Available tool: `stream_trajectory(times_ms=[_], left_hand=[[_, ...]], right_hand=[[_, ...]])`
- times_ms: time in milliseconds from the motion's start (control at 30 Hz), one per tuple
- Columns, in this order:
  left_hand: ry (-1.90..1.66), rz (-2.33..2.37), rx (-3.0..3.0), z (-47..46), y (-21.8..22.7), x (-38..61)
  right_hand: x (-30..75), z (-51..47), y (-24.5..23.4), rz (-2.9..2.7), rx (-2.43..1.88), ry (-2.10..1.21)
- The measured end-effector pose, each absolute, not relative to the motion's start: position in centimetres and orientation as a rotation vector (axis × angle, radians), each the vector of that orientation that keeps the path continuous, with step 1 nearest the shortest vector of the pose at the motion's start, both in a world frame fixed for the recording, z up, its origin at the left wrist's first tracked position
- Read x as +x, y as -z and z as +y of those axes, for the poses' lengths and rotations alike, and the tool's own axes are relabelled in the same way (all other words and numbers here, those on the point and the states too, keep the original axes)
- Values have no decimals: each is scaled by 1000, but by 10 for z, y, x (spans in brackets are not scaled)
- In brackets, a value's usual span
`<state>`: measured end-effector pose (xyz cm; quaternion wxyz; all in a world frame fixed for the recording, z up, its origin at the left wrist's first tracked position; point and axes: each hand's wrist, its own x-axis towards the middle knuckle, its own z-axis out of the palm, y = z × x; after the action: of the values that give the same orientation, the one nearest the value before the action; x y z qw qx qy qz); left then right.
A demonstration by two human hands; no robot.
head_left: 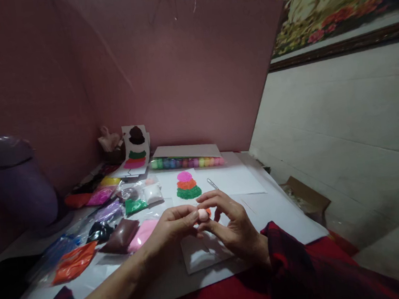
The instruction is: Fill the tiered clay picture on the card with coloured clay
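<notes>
Between my left hand (178, 223) and my right hand (233, 221) is a small pale pink ball of clay (203, 214). The left thumb and fingertips press on its left side, while the right thumb and fingers curl round its other side. A bit of orange shows just behind the ball; I cannot tell whether it is held or lies on the paper below. Beyond my hands lies a sheet with a stacked clay shape in pink, orange and green (188, 185). A small white card (198, 261) lies under my hands.
Bags of coloured clay, such as a brown one (120, 236) and an orange one (73, 262), cover the table's left side. A metal tool (212, 183) lies on white paper. Behind are a long pack of coloured balls (186, 163) and a decorated card (136, 149). A purple bin (13, 190) stands left.
</notes>
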<state>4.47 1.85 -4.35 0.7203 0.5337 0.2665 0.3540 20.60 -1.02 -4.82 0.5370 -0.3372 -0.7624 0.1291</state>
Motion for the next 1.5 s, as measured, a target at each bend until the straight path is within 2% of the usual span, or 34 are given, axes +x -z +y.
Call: stream_trajectory(times_ms=[1500], left_hand=[[-771, 581, 1218, 20, 44, 43]], right_hand=[[205, -12, 47, -1823, -795, -283]])
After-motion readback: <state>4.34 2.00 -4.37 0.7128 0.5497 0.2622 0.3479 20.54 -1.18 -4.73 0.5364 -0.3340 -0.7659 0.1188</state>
